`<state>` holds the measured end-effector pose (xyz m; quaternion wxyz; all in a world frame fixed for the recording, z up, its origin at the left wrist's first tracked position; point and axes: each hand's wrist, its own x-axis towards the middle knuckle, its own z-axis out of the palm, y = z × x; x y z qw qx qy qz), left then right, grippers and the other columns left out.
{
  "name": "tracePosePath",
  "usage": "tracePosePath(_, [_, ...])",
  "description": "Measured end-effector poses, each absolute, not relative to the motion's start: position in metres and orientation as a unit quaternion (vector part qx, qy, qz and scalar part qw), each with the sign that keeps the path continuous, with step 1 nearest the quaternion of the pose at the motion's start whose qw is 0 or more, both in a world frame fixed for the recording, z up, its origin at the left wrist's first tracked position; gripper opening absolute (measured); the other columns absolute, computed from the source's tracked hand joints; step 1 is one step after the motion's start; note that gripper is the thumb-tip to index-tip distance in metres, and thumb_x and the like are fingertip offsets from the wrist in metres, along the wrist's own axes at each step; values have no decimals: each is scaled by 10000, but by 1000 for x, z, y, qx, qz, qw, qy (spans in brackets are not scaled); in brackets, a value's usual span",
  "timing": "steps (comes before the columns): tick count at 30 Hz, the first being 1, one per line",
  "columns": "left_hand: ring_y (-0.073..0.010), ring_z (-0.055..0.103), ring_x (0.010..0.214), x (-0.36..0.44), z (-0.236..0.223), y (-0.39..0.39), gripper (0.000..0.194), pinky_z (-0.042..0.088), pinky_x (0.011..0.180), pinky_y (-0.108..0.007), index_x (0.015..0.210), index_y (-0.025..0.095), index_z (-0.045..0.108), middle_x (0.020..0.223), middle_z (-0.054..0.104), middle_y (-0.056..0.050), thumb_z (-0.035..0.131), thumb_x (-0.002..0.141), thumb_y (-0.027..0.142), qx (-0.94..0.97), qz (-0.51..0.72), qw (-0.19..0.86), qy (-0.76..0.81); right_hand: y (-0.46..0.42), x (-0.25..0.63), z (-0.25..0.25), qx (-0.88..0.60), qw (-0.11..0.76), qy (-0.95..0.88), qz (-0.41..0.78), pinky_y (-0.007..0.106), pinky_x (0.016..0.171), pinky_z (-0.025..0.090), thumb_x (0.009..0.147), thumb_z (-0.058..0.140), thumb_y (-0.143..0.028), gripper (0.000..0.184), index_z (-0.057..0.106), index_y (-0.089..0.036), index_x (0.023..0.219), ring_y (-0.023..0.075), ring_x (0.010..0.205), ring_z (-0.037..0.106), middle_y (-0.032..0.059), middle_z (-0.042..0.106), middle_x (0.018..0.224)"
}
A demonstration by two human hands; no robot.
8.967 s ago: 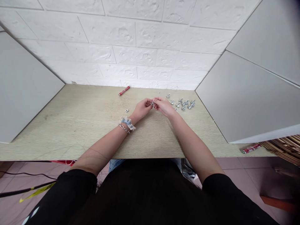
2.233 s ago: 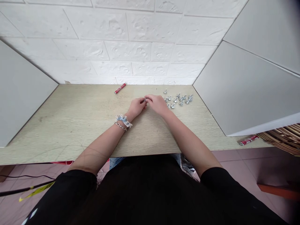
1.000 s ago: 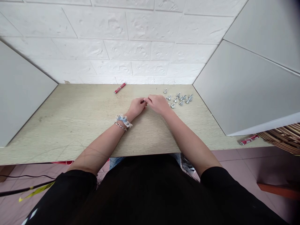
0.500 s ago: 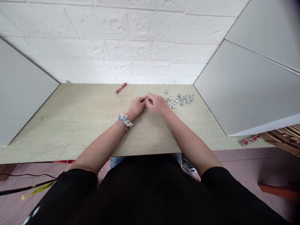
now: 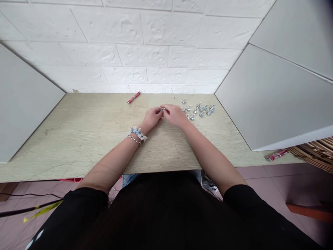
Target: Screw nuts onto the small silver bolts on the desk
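Fingertips of the left hand [image 5: 151, 118] are drawn narrowly together on a small metal piece [image 5: 161, 109], as the head view shows, and those of the right hand [image 5: 175, 115] close on it from the other side, so that the hands meet over the tabletop [image 5: 104, 121]. The piece is silvery and partly covered by the fingers; its full shape is too small to tell. Just beside the right hand, on its outer side, metal screws with round bases [image 5: 195, 110] lie scattered, most with their shafts pointing up or leaning; a few sit close against one another, and some nearest the hand are partly hidden by it. Beyond the left hand, near the white brick-patterned wall [image 5: 156, 31], a red tube [image 5: 134, 98] lies at a slant. Around the left wrist are a blue and white scrunchie [image 5: 138, 133] and, next to it, a silver chain bracelet [image 5: 134, 140]. Grey panels [image 5: 283, 100] stand at both ends of the tabletop. Near its front edge, well apart from the right hand, a second red tube [image 5: 276, 155] lies beside a woven basket [image 5: 316, 152]. Both upper arms are in black sleeves [image 5: 85, 205].
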<state>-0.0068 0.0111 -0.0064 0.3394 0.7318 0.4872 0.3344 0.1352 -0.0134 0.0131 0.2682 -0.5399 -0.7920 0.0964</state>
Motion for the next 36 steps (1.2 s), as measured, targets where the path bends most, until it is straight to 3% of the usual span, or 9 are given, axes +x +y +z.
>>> tracePosePath(11, [-110, 503, 554, -6, -6, 10, 226, 352, 572, -232, 624, 161, 534, 545, 557, 21, 472, 807, 279, 743, 319, 330, 487, -14, 136, 19, -572, 254, -770, 126, 304, 770, 412, 930, 426, -265, 241, 641, -180, 1001, 203, 917, 604, 67, 703, 1004])
tracePosePath(17, [-102, 473, 550, -4, -5, 7, 203, 353, 587, -228, 658, 151, 581, 543, 545, 30, 476, 797, 256, 749, 322, 331, 474, -16, 136, 20, -583, 257, -761, 120, 300, 713, 391, 938, 421, -322, 255, 633, -180, 926, 200, 858, 599, 64, 706, 939])
tracePosePath(28, [-107, 492, 559, -5, -3, 9, 178, 358, 583, -225, 670, 142, 597, 534, 534, 33, 476, 782, 210, 733, 330, 334, 492, -13, 137, 14, -536, 262, -792, 133, 310, 823, 427, 867, 391, -151, 336, 625, -164, 1108, 201, 960, 615, 80, 697, 1056])
tracePosePath(36, [-115, 507, 571, -4, -3, 8, 173, 364, 591, -231, 646, 149, 577, 539, 559, 23, 475, 777, 197, 736, 319, 328, 499, -14, 138, 19, -565, 239, -778, 135, 300, 797, 416, 923, 417, -243, 279, 643, -187, 1076, 202, 964, 615, 66, 705, 1053])
